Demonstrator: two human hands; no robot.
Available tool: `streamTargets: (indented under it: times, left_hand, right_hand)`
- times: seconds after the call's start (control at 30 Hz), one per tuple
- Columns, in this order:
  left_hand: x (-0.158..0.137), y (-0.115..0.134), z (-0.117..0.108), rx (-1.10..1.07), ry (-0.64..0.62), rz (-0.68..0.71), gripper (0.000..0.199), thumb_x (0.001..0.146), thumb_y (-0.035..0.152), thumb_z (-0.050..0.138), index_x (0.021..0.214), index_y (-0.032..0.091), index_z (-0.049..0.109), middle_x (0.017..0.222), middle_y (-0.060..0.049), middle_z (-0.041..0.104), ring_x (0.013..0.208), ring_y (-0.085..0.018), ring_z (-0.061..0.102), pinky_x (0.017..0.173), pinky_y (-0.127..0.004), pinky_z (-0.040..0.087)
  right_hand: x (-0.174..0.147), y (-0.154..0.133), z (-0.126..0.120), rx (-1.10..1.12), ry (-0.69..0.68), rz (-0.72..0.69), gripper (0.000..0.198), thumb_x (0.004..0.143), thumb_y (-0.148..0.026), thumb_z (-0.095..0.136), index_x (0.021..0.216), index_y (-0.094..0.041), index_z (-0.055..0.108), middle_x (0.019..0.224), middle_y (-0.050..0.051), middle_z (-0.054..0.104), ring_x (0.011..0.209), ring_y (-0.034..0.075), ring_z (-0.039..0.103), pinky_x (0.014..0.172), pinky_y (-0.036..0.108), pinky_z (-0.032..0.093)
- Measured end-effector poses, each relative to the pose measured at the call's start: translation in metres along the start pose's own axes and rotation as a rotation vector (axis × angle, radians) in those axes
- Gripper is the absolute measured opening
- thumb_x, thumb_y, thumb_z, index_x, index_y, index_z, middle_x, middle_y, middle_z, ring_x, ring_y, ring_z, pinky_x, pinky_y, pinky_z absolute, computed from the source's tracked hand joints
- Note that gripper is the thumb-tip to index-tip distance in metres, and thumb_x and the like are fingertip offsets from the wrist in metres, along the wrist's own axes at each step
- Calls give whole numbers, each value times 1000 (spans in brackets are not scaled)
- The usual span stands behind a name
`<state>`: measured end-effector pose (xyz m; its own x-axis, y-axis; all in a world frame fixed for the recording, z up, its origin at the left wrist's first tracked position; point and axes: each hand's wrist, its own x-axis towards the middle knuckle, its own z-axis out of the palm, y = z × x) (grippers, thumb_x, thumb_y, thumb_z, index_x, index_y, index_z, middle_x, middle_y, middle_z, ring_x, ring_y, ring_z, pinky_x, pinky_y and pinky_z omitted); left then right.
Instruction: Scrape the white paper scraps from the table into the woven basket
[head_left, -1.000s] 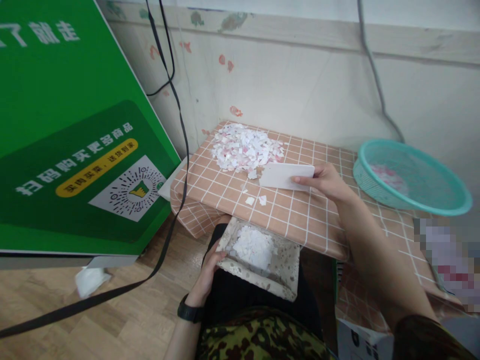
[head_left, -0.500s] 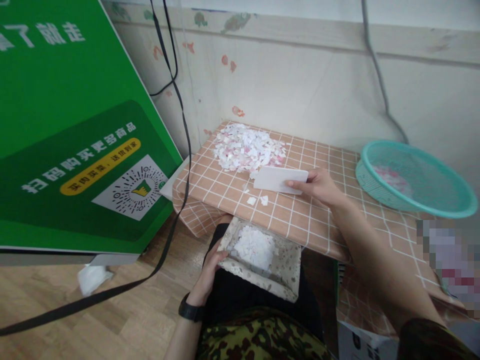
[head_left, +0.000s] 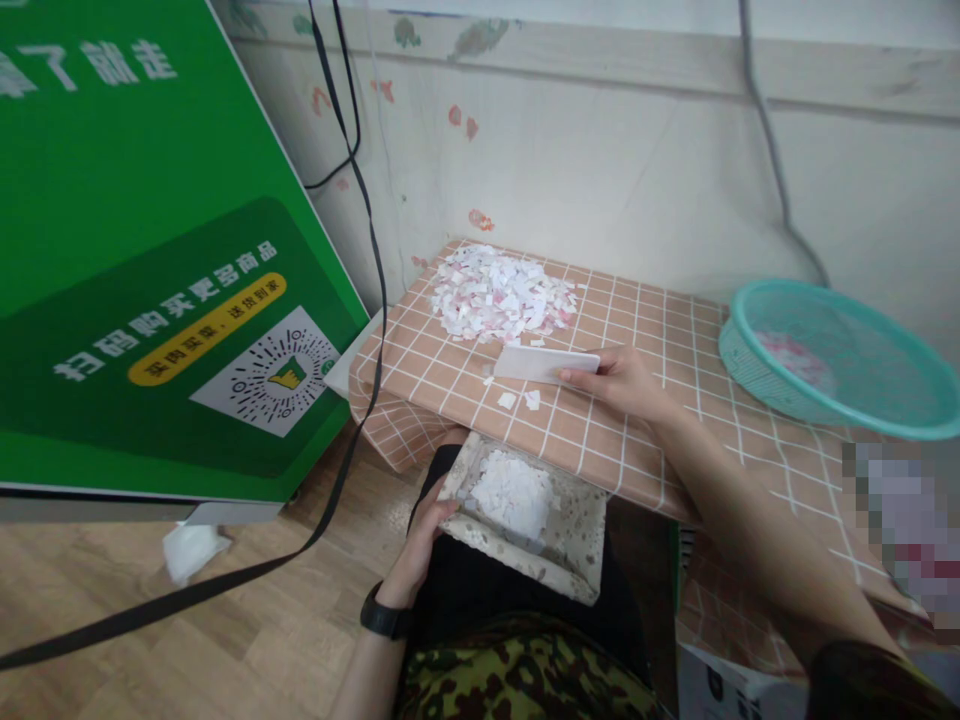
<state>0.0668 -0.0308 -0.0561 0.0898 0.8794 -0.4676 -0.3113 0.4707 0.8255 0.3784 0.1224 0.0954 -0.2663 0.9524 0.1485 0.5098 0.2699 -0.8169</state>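
My right hand (head_left: 626, 380) grips a flat white card (head_left: 544, 364) by its right end, tilted low over the table. Just beyond the card lies a heap of white and pinkish paper scraps (head_left: 502, 292). A few loose scraps (head_left: 517, 400) rest on the tablecloth on the near side of the card. Below the table edge, my left hand (head_left: 433, 522) holds a speckled, shallow rectangular tray (head_left: 577, 575) by its left side, above my lap. Inside the tray is a pile of small white paper pieces (head_left: 514, 492).
A checked brown tablecloth (head_left: 637, 450) covers the table. At the right stands a turquoise mesh basket (head_left: 847, 400) with pinkish scraps inside. On the left is a large green sign (head_left: 150, 200), with a black strap (head_left: 349, 455) hanging before it. A white crumpled bag (head_left: 193, 550) lies on the floor.
My right hand has drawn the card slightly left and toward me, away from the heap, and the card leans flatter. The tray and my left hand have stayed nearly in place.
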Motion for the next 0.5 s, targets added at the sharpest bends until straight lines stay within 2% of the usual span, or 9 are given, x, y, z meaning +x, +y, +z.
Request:
streamTargets:
  times: [0.1,0.2,0.37,0.5]
  left_hand:
    - [-1,2,2,-26,-21,17,48,81,35,66,127,21,67,120,-5,75,114,-32,64,95,-41,50]
    - [0,4,3,-28,-17,28,50,81,33,66,129,21,66,128,-5,72,119,-32,62,97,-40,49]
    - [1,3,3,-17,-47,44,50,82,31,63,130,20,65,126,-6,73,113,-32,64,92,-39,50]
    - [-1,7,4,0,-70,71,50,83,29,61,132,20,64,123,-6,73,111,-31,64,91,-39,49]
  right_hand:
    - [0,-1,3,-23,1,-17,42,79,-59,73,73,-18,77,57,-1,60,54,12,51,47,25,35]
    - [0,-3,6,-40,-15,-49,38,81,-57,72,81,-20,80,59,-1,64,56,13,53,49,25,37]
    - [2,-8,9,-54,-66,-94,36,84,-53,70,96,-22,81,70,2,73,62,15,60,54,26,43]
    - [6,-6,1,-63,-116,-107,35,84,-51,70,100,-23,81,78,2,77,63,15,63,57,26,46]
